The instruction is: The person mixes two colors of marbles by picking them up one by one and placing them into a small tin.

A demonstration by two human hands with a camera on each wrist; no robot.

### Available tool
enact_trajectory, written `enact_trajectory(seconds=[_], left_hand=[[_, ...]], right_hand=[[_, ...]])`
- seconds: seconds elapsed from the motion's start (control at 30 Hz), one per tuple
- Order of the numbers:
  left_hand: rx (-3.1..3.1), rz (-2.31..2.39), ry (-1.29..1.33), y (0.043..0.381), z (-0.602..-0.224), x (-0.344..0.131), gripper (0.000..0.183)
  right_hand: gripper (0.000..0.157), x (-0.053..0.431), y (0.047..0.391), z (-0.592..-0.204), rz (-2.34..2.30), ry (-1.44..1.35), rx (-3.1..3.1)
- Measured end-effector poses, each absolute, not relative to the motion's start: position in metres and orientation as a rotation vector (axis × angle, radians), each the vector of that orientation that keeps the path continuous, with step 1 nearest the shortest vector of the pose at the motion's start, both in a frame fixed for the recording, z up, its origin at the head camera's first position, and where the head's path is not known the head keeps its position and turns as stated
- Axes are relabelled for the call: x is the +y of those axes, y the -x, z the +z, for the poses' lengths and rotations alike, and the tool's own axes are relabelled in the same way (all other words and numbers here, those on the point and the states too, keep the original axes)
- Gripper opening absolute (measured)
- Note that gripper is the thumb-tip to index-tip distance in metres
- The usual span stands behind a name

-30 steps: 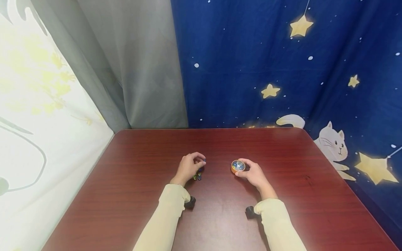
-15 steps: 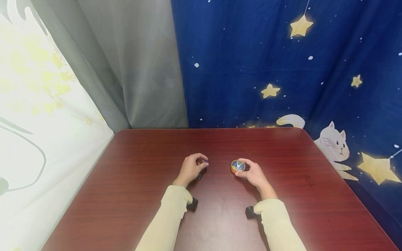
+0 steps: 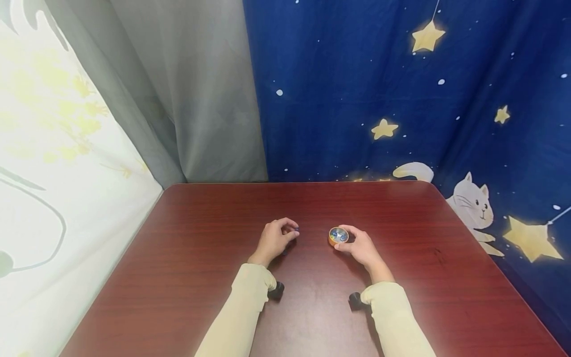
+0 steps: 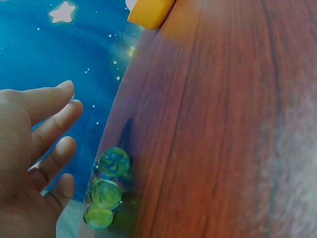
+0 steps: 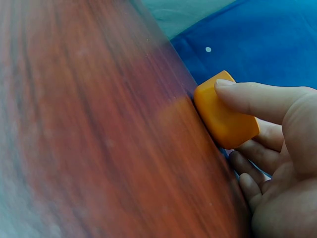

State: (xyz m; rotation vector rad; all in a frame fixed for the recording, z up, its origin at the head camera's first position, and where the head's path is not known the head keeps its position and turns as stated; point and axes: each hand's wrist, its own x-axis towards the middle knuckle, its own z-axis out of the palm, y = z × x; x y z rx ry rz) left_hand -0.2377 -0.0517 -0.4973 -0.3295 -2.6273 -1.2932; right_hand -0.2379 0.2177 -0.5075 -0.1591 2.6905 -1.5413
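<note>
My left hand (image 3: 273,242) pinches a small bluish marble (image 3: 297,229) between thumb and fingertips, slightly above the table. The fingers mostly cover it. In the left wrist view, several glass marbles with green and blue swirls (image 4: 114,161) lie in a cluster on the tabletop beside that hand; from the head they are nearly all hidden beneath it. To the right stands a small orange bowl (image 3: 331,241) with several blue and yellow marbles (image 3: 338,234) inside. My right hand (image 3: 363,248) grips the bowl's side, thumb in front and fingers behind.
Both things lie around the middle of a dark red wooden table (image 3: 214,208). A grey curtain (image 3: 214,99) and a blue starry curtain (image 3: 330,99) hang behind its far edge. Each sleeve cuff has a black wrist camera (image 3: 356,302).
My left hand has shifted right, off the marble cluster and toward the bowl, carrying the pinched marble. My right hand and the bowl stay in place.
</note>
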Motion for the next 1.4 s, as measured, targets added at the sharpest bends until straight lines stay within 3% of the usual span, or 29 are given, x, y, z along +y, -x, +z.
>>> enact_trajectory(seconds=[1.4], left_hand=[[-2.674,-1.289,0.269,0.232,-0.491,-0.016,0.011]], right_hand=[[0.064,0.217,0.236,-0.507,-1.55,0.126,2.648]])
